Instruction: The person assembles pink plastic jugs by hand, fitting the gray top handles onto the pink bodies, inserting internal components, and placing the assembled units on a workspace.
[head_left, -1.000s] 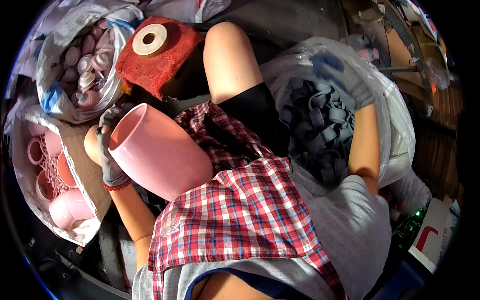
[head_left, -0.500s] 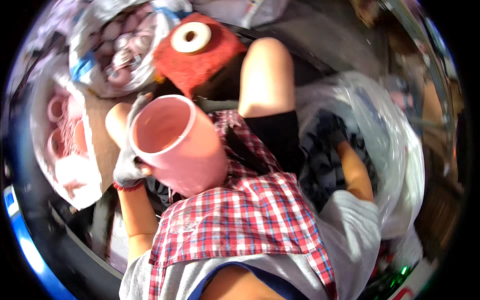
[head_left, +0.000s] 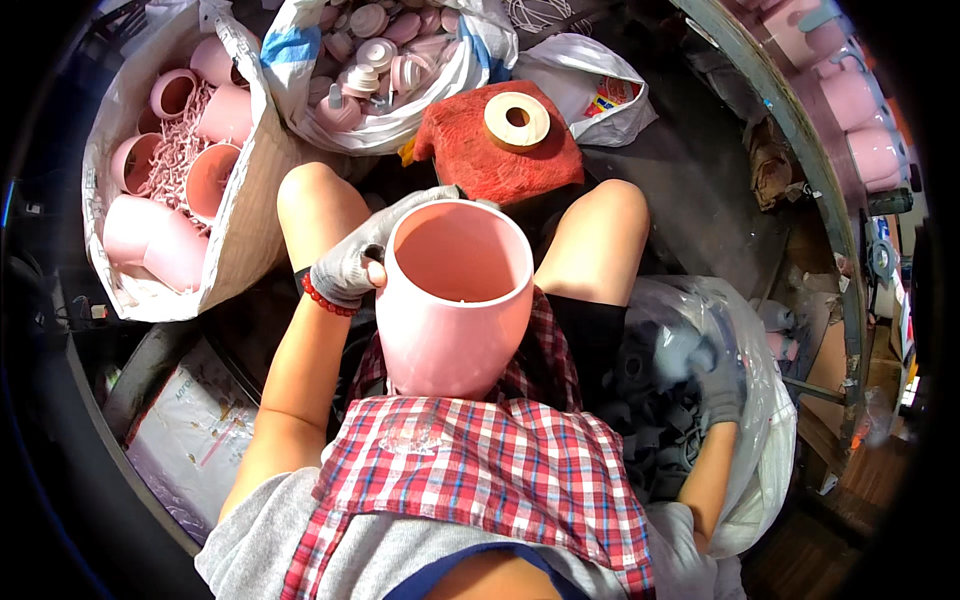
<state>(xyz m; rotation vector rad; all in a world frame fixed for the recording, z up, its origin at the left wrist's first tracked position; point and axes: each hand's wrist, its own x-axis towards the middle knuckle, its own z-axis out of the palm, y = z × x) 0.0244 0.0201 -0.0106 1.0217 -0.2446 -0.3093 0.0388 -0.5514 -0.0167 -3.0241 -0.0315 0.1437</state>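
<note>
A large pink plastic container (head_left: 450, 345), round and hollow, is tilted in front of my lap with its wide mouth facing up. My left hand (head_left: 360, 250), in a grey glove with bare thumb tip, is closed on its left side, the fingers partly hidden behind it. My right hand (head_left: 718, 385), also gloved, is over a clear plastic bag (head_left: 765, 440) of dark grey pieces (head_left: 655, 435). At its fingers is a lighter grey piece (head_left: 678, 352), smeared by motion; it seems gripped.
Ahead stands a red cloth-covered block (head_left: 500, 150) with a cream ring (head_left: 517, 120) on top. A white sack (head_left: 265, 230) of pink containers is at left, and another bag (head_left: 290, 85) holds pink lids. A metal frame (head_left: 815, 130) runs along the right, beside more pink containers (head_left: 850, 95).
The view has swung, so the scene sits differently. My right hand has come up from deep among the dark pieces, with a grey piece at its fingers. My left hand still holds the pink container.
</note>
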